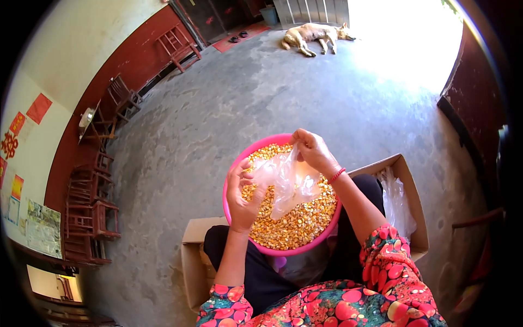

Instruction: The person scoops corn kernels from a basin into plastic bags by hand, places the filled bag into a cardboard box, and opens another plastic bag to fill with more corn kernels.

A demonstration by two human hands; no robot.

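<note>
A pink basin (289, 252) full of yellow corn kernels (283, 231) sits between my knees. Above the corn hangs a clear plastic bag (286, 185), thin and crumpled. My right hand (311, 150), with a red band at the wrist, pinches the bag's upper edge near the far rim of the basin. At the basin's left side is my left hand (243, 199), fingers apart and curved, beside the bag's left part. Whether its fingertips touch the plastic I cannot tell.
A cardboard box (417, 201) holding clear plastic bags (396, 204) stands by my right leg. Another cardboard box (192, 267) is at my left. A dog (313, 37) lies on the concrete floor (234, 98) ahead. Wooden chairs (90, 212) line the left wall.
</note>
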